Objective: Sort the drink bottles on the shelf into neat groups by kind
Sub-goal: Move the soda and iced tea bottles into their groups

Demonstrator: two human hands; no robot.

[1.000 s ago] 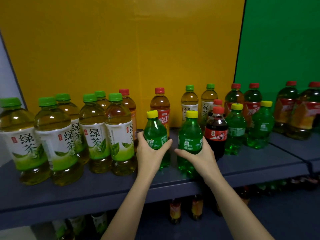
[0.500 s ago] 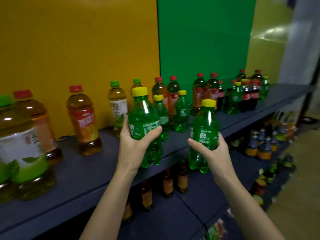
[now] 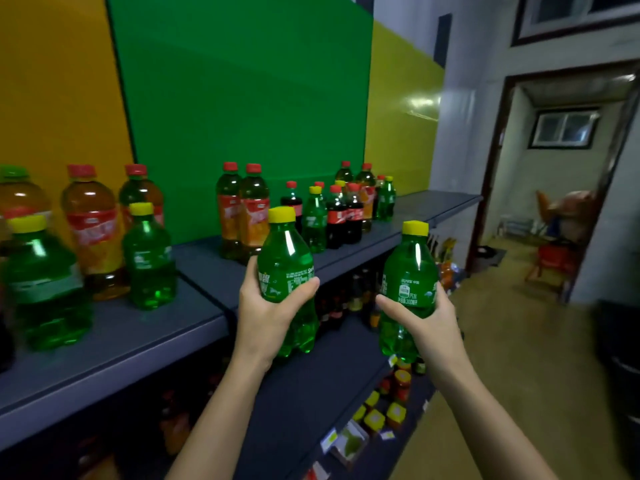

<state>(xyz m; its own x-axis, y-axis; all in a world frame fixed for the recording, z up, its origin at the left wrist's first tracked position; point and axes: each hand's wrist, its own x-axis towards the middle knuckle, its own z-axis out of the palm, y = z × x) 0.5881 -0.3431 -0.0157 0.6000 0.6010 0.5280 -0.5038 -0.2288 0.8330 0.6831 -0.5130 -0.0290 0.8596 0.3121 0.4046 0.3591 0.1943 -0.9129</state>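
Note:
My left hand (image 3: 266,313) grips a small green soda bottle with a yellow cap (image 3: 285,251), held upright in front of the grey shelf (image 3: 207,278). In my right hand (image 3: 424,317) is a second green soda bottle (image 3: 408,268), also upright, out past the shelf's front edge. On the shelf to the left stand two more green soda bottles (image 3: 149,258) and amber red-capped tea bottles (image 3: 95,230). Farther right stand two more red-capped tea bottles (image 3: 244,209) and a mixed cluster of dark cola (image 3: 337,220) and green soda bottles (image 3: 315,220).
Yellow and green panels (image 3: 242,98) back the shelf. A lower shelf (image 3: 311,393) holds small bottles and jars. The shelf's far right end (image 3: 433,202) is bare. An open doorway (image 3: 554,185) and tan floor lie to the right.
The view has swung further right along the shelf. Both hands carry their green soda bottles rightward, off the shelf; the green tea bottles have left the view.

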